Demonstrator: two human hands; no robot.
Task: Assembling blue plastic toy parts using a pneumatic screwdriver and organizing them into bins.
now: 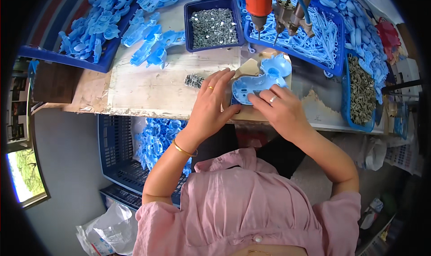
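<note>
A light blue plastic shell [251,84], with a rounded gear-edged end, lies open side up on the work spot at the table's front. My right hand [280,110] is closed at its near right edge, fingertips pressed on the shell; anything small between them is hidden. My left hand [212,103] rests to the left of the shell, fingers stretched out and thumb pointing toward the shell's near edge. Beside its fingertips lies a small heap of screws [194,81]. Above the far side of the shell hangs an orange-red power screwdriver [259,2], its bit pointing down.
A dark blue tray of screws [188,31] stands behind. Right of it is a blue tray [340,54] of thin blue plastic parts; a blue basket [345,99] of small metal pieces stands far right. Blue shells [155,47] pile at left. A crate [114,143] of blue parts sits below the table.
</note>
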